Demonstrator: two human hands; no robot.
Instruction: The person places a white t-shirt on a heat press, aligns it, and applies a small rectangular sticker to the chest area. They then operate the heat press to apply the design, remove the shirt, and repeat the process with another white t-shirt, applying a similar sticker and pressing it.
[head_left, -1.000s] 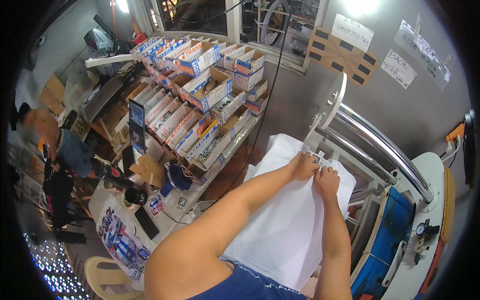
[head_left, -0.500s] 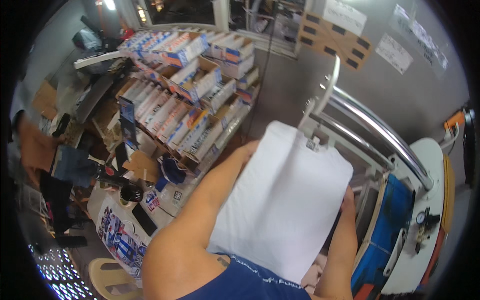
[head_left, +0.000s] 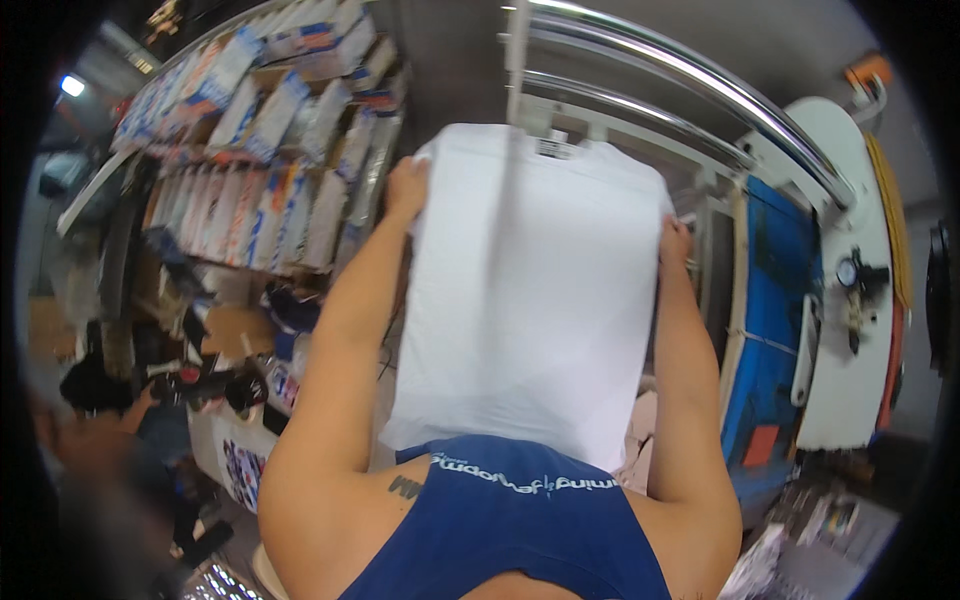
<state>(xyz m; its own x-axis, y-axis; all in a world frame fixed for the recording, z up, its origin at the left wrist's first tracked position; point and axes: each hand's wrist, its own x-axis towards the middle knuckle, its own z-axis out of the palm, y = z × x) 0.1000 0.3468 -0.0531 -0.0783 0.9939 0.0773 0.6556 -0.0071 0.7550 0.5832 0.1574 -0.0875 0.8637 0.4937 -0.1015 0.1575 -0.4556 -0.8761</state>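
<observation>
A white T-shirt (head_left: 560, 300) is spread out in front of me, its collar and dark neck label at the far end and its near hem against my blue sleeveless top. My left hand (head_left: 408, 187) is closed on the shirt's far left edge by the sleeve. On the opposite side, my right hand (head_left: 676, 243) grips the right sleeve edge with bent fingers. A soft crease or shadow runs down the shirt's left half. What lies under the fabric is mostly hidden.
Chrome tubes (head_left: 690, 75) of a machine frame curve beyond the collar. Right of my arm stands a blue panel (head_left: 775, 300), beside a white machine body (head_left: 850, 390) with a gauge. Boxes of upright packets (head_left: 235, 210) fill shelves at left. Another person (head_left: 95, 450) shows blurred there.
My view has turned, so the shirt appears straighter and the shelves farther left. My left hand, partly hidden behind the shirt before, now shows at its edge. Both arms look straighter.
</observation>
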